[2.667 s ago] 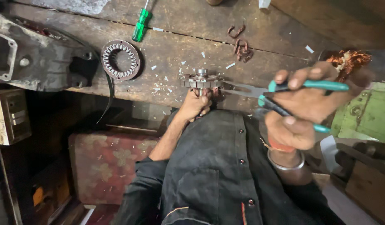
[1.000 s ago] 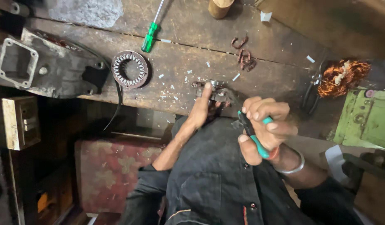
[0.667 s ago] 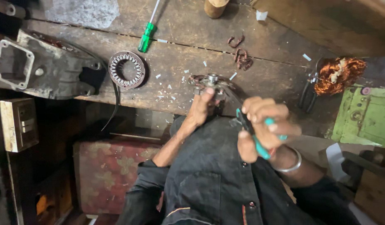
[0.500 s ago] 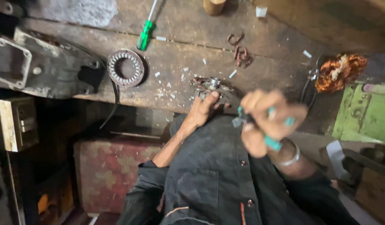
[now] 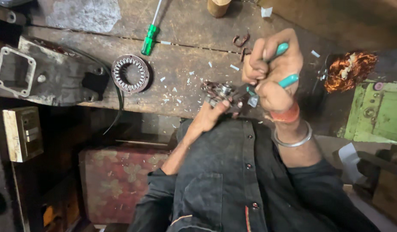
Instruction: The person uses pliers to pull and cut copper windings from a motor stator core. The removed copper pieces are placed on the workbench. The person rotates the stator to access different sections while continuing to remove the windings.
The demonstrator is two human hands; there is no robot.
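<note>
My left hand grips a small metal motor part with bits of copper winding at the near edge of the wooden workbench. My right hand is closed around pliers with teal handles; their dark jaws point down-left and meet the part. A red band and a metal bangle sit on my right wrist.
A ring-shaped stator core lies left of the part, next to a grey cast metal housing. A green-handled screwdriver lies further back. A tangle of copper wire sits at right, a green metal box beside it. Paper scraps litter the bench.
My right hand with the pliers has swung from an open-handled reach at the right, down to my lap, then up onto the part. My left hand stays on the part.
</note>
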